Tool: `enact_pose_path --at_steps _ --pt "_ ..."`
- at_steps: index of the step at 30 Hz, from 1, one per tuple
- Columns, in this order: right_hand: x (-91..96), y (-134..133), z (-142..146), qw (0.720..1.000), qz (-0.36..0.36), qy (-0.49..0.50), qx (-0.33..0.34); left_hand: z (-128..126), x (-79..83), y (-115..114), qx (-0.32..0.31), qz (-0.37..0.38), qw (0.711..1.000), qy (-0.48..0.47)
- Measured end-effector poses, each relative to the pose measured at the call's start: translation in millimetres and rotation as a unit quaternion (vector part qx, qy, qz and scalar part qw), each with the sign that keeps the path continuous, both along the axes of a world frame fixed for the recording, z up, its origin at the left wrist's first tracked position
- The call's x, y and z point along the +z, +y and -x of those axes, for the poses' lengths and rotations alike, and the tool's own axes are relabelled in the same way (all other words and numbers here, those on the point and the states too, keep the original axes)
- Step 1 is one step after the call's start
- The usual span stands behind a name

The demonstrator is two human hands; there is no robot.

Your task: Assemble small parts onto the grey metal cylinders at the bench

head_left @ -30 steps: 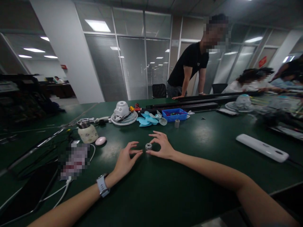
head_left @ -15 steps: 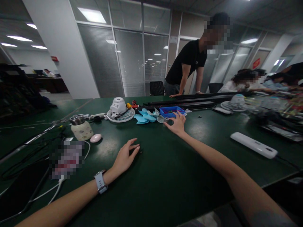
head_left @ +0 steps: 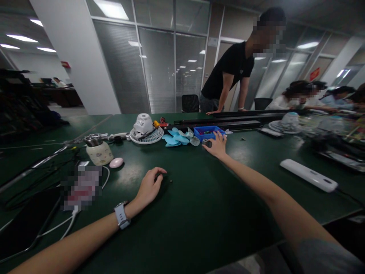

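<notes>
Reaching far across the table (head_left: 199, 213), the right hand (head_left: 218, 146) lies low on the green top with its fingers loosely spread. Thumb and forefinger tips meet a small dark cylinder (head_left: 208, 143), which lies on its side just in front of the blue tray (head_left: 199, 132) - whether they actually pinch it or only touch it cannot be made out.

The left hand (head_left: 148, 187) rests nearer the body, well apart from the right. Its fingers are curled down onto the table and the thumb is bent in over them; if anything sits under the palm, it is hidden. A watch (head_left: 121, 215) is strapped to that wrist. Just beside the curled fingers, on bare table, lies a tiny dark speck (head_left: 171, 181).

Left of the tray are pale blue blades (head_left: 174, 139), and beyond them a white fan (head_left: 145, 129) resting on its round grille. Further left stand a cream jar (head_left: 98, 151) with a metal lid and, near it, a pink oval (head_left: 116, 163). A white bar (head_left: 309, 175) lies to the right. Long black rails (head_left: 228, 122) run along the far edge - there a person (head_left: 228, 72) in a black shirt leans with both hands on the table.
</notes>
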State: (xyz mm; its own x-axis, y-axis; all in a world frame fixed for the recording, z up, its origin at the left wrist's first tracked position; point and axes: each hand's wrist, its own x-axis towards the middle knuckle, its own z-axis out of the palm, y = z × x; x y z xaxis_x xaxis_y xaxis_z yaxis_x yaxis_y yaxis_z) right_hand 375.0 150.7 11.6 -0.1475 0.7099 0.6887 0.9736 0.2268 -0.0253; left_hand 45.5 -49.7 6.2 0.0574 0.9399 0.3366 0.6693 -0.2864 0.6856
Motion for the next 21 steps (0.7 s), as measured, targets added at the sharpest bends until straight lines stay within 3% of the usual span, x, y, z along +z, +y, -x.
enact_pose_path --at_steps 4,7,10,13,15,18,21 --pt "12.7 -5 1 1.0 0.006 -0.018 0.017 1 -3.3 2 -0.009 -0.006 1.0 -0.009" --pt "29.8 -28 20 0.999 -0.009 0.018 0.047 1 -4.1 2 -0.006 -0.016 1.0 -0.02" --pt "41.0 -72 56 0.983 0.01 0.04 0.18 1 -2.8 2 0.006 -0.027 0.999 -0.028" --pt "35.3 -118 96 0.923 0.092 0.007 0.373 0 -0.3 0 0.018 -0.028 0.999 -0.02" --pt "24.1 -138 116 0.891 0.131 -0.018 0.435 0 1.1 -2 0.01 -0.022 1.0 -0.008" --pt "9.6 -146 133 0.89 0.141 -0.027 0.433 0 2.1 -3 -0.002 -0.014 1.0 0.009" --pt "12.8 -134 129 0.903 0.115 -0.018 0.413 0 3.2 -4 0.004 -0.008 1.0 0.012"
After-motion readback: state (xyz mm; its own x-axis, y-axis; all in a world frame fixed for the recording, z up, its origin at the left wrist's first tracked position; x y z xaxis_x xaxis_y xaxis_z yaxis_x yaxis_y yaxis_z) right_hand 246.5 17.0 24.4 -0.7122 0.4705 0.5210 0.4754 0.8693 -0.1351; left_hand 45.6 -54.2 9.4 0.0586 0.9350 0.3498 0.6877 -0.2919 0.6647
